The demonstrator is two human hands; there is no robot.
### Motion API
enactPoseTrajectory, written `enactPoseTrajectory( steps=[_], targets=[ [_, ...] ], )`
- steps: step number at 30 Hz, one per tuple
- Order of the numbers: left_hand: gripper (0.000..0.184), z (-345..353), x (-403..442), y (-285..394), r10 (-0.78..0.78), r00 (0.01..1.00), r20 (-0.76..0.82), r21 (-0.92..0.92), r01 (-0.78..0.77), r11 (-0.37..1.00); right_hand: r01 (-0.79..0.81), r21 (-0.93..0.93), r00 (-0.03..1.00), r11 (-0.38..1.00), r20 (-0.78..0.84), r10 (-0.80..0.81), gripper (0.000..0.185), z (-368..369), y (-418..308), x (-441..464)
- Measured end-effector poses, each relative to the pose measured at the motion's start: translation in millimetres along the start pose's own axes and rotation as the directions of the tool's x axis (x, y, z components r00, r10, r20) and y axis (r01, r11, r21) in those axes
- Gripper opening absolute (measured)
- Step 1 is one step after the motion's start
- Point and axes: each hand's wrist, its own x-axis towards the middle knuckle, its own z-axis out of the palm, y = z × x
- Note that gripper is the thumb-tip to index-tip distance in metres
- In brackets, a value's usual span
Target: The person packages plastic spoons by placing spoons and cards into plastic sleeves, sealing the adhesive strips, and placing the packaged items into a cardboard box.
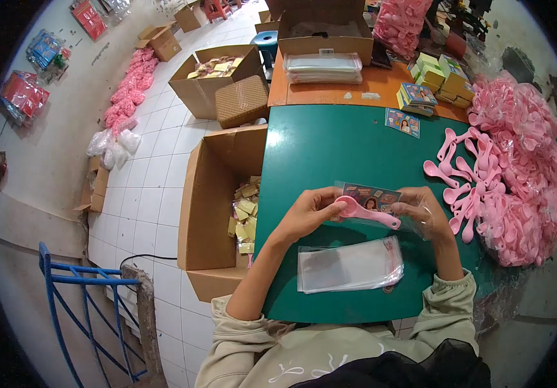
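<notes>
My left hand (314, 210) pinches a pink spoon (370, 213) by its bowl end, together with the left side of a printed card (372, 196) in a clear plastic sleeve. My right hand (420, 210) grips the right side of the card and sleeve. The spoon lies across the front of the card, its handle pointing right. Below both hands, a stack of clear plastic sleeves (349, 266) rests on the green table (330, 152). Loose pink spoons (462, 169) lie to the right of my right hand.
Bagged pink spoons (524, 174) are heaped at the right edge. Card stacks (416, 97) and more sleeves (322, 68) stand at the back. An open carton (201, 213) with yellow packets (246, 216) adjoins the table's left side. A blue metal frame (88, 278) stands lower left.
</notes>
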Motion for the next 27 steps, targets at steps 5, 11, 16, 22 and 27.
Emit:
enactPoseTrajectory(
  steps=[5,11,16,22,27],
  targets=[
    [0.037,6.9,3.7,-10.3,0.091,0.993,-0.071,0.119,-0.083,0.989,0.102,-0.119,0.993,0.988,-0.052,-0.109,0.022,-14.2,14.6,1.5],
    [0.062,23.5,-1.3,-6.0,-0.147,0.987,-0.069,-0.202,0.13,0.971,0.314,-0.525,0.917,0.791,-0.048,-0.395,0.028,24.7,-25.4,-0.9],
    [0.06,21.8,-4.4,-11.4,-0.187,0.982,0.02,-0.161,0.188,0.969,0.38,-0.682,0.92,0.625,0.206,-0.334,0.027,34.7,-12.5,-2.5],
    [0.058,17.1,-5.8,-10.8,-0.277,0.956,0.092,-0.086,0.285,0.955,0.412,-0.752,0.909,0.515,0.301,-0.289,0.022,44.2,4.3,-2.7],
    [0.055,19.3,-8.8,-7.4,-0.213,0.976,0.049,0.037,0.211,0.977,0.336,-0.636,0.941,0.694,0.263,-0.214,0.018,48.0,10.8,2.3]
  ],
)
